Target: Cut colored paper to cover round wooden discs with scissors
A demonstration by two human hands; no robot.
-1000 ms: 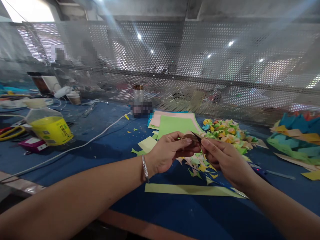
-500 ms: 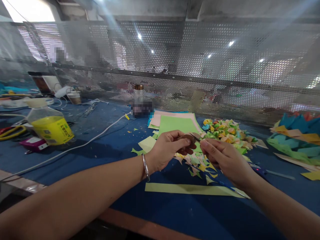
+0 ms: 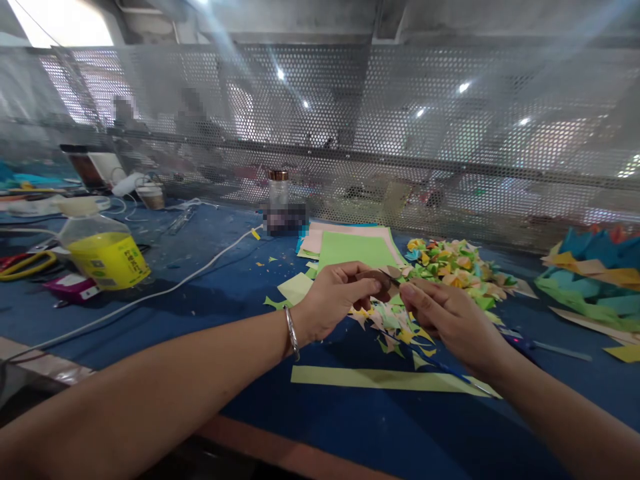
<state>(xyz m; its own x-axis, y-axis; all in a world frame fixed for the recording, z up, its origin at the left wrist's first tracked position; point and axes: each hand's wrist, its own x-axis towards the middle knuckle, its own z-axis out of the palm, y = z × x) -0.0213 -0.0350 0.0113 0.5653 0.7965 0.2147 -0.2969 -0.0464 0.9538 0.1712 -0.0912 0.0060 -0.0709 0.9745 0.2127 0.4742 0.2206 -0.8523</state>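
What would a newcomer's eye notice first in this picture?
Probably the two bare hands near the middle: the left hand and the right hand meet over a small brownish piece. Next, the bright heap of folded paper pieces just beyond the right hand, and the bottle with a yellow label at the far left of the blue table.

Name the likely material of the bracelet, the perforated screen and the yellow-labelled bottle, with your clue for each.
Bracelet: probably polished metal, silvery with bright glints.
Perforated screen: likely dull grey sheet metal, regularly punched with small holes.
Bottle: apparently smooth clear plastic, see-through above its label.
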